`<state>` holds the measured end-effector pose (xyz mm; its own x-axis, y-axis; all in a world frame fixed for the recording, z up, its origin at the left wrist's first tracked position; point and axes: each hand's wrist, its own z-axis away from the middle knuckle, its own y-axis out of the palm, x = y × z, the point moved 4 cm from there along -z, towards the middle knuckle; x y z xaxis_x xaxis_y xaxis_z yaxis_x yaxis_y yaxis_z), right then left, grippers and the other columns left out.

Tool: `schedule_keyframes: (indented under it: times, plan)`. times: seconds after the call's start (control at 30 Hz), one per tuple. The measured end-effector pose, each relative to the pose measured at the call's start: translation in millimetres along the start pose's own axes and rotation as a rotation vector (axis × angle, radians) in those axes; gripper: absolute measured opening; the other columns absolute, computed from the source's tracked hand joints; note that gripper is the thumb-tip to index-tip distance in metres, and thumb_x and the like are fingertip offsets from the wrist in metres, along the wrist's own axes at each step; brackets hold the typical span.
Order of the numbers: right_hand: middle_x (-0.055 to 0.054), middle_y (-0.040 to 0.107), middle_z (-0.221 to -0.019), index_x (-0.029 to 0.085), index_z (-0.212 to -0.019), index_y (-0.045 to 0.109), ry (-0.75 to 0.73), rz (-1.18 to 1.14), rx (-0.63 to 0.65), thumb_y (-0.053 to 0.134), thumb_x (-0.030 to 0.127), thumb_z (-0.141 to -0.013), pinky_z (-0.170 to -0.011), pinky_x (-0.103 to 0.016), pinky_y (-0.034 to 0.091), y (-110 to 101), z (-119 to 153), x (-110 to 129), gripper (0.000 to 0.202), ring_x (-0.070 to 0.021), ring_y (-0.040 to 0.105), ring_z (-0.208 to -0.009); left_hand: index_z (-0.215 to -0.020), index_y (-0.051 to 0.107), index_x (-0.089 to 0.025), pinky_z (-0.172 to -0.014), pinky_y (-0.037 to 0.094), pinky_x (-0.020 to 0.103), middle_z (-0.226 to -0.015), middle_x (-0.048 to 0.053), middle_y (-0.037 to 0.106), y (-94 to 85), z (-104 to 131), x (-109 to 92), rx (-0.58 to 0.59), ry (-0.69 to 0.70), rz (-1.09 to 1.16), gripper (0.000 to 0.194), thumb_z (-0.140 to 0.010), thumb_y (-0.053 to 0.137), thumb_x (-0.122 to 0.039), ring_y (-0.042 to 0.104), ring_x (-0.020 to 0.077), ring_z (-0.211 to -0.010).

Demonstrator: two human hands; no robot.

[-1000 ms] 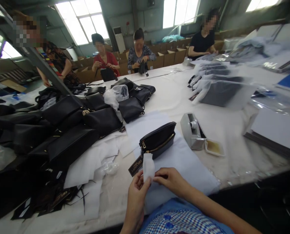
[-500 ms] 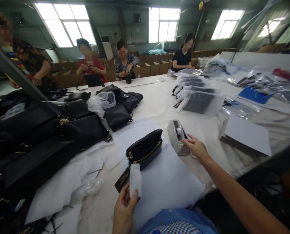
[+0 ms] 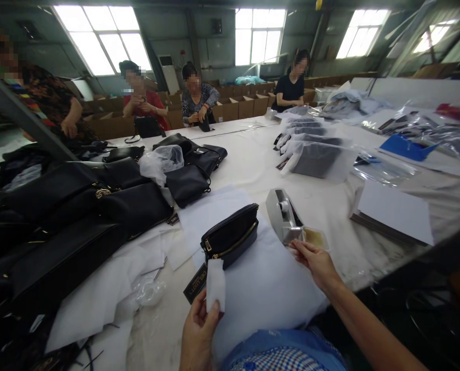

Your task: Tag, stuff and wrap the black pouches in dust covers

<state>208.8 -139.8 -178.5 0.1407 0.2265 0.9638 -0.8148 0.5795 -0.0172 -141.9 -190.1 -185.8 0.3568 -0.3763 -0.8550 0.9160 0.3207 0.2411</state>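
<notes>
Between the thumb and fingers of my left hand (image 3: 202,324) is a folded white paper strip (image 3: 215,286), beside a black tag (image 3: 195,284) with gold lettering. Just above it, a small black pouch (image 3: 230,234) with gold zippers rests on white sheets (image 3: 268,278). My right hand (image 3: 314,260) is at the front end of a grey tape dispenser (image 3: 284,216), its thumb and fingers pinched together at the tape's end. What those fingers hold is too small to make out.
Black bags (image 3: 137,206) crowd the left side. Wrapped grey items (image 3: 317,159) stand in a row beyond the dispenser. A stack of white boards (image 3: 394,211) lies right. Several people work across the table (image 3: 245,149).
My right hand has moved toward me along the dispenser, from its side to its front end, and its fingers have closed. The left hand still holds the strip in nearly the same place.
</notes>
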Motion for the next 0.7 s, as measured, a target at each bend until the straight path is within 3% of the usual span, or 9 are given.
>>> schedule_keyframes:
  times: [0.1, 0.2, 0.27, 0.33, 0.4, 0.47, 0.57, 0.7]
  plan:
    - [-0.011, 0.075, -0.078, 0.012, -0.076, 0.078, 0.001, 0.055, -0.002, 0.085, 0.054, -0.052, -0.049, -0.026, 0.050, -2, 1, -4, 0.048, -0.0133, 0.058, -0.054, -0.117, 0.061, -0.014, -0.076, 0.054, 0.031, -0.111, 0.013, 0.071, 2.6, 4, -7, 0.007, 0.008, -0.001, 0.063, -0.065, 0.082, -0.043, 0.066, 0.0256, -0.097]
    - [-0.009, 0.074, -0.078, 0.014, -0.083, 0.078, -0.066, 0.191, 0.103, 0.080, 0.052, -0.064, -0.053, -0.025, 0.049, 12, 27, 11, 0.043, -0.0123, 0.055, -0.056, -0.120, 0.060, -0.013, -0.078, 0.053, 0.031, -0.114, 0.014, 0.070, 7.8, 11, -17, 0.055, 0.018, -0.016, 0.062, -0.068, 0.081, -0.040, 0.066, 0.0242, -0.097]
    - [-0.007, 0.073, -0.077, 0.016, -0.085, 0.077, -0.153, 0.315, 0.288, 0.074, 0.051, -0.074, -0.060, -0.025, 0.050, 35, 57, 27, 0.036, -0.0130, 0.056, -0.060, -0.121, 0.059, -0.012, -0.078, 0.052, 0.030, -0.115, 0.015, 0.069, 10.0, 15, -21, 0.071, 0.038, -0.017, 0.060, -0.071, 0.078, -0.038, 0.065, 0.0229, -0.097]
    - [-0.006, 0.073, -0.076, 0.018, -0.085, 0.076, -0.172, 0.365, 0.568, 0.069, 0.049, -0.080, -0.062, -0.025, 0.049, 65, 91, 37, 0.033, -0.0137, 0.058, -0.062, -0.123, 0.058, -0.012, -0.078, 0.052, 0.029, -0.116, 0.015, 0.069, 11.2, 17, -23, 0.084, 0.059, -0.026, 0.057, -0.075, 0.075, -0.037, 0.065, 0.0217, -0.096]
    - [-0.006, 0.073, -0.078, 0.018, -0.084, 0.075, -0.137, 0.348, 0.819, 0.065, 0.048, -0.084, -0.061, -0.024, 0.049, 94, 121, 38, 0.032, -0.0137, 0.060, -0.063, -0.124, 0.057, -0.013, -0.078, 0.052, 0.028, -0.116, 0.014, 0.069, 11.7, 19, -24, 0.108, 0.080, -0.037, 0.053, -0.078, 0.073, -0.036, 0.065, 0.0210, -0.096]
    - [-0.006, 0.073, -0.077, 0.017, -0.083, 0.074, -0.113, 0.323, 0.964, 0.063, 0.047, -0.086, -0.061, -0.023, 0.048, 119, 141, 32, 0.033, -0.0136, 0.061, -0.064, -0.125, 0.055, -0.014, -0.079, 0.052, 0.029, -0.117, 0.014, 0.068, 11.8, 20, -23, 0.137, 0.102, -0.034, 0.051, -0.081, 0.071, -0.034, 0.065, 0.0213, -0.098]
    - [-0.004, 0.071, -0.071, 0.015, -0.077, 0.073, -0.118, 0.353, 0.989, 0.062, 0.046, -0.086, -0.059, -0.023, 0.047, 143, 146, 14, 0.034, -0.0136, 0.060, -0.062, -0.124, 0.054, -0.015, -0.085, 0.052, 0.031, -0.117, 0.013, 0.068, 10.7, 20, -22, 0.162, 0.126, -0.012, 0.049, -0.082, 0.070, -0.032, 0.065, 0.0228, -0.103]
    - [-0.003, 0.069, -0.066, 0.016, -0.071, 0.071, -0.179, 0.469, 0.963, 0.059, 0.044, -0.088, -0.057, -0.024, 0.045, 151, 136, 3, 0.035, -0.0144, 0.059, -0.060, -0.122, 0.056, -0.013, -0.082, 0.053, 0.030, -0.111, 0.013, 0.070, 8.1, 21, -24, 0.159, 0.116, -0.002, 0.048, -0.080, 0.072, -0.031, 0.067, 0.0222, -0.098]
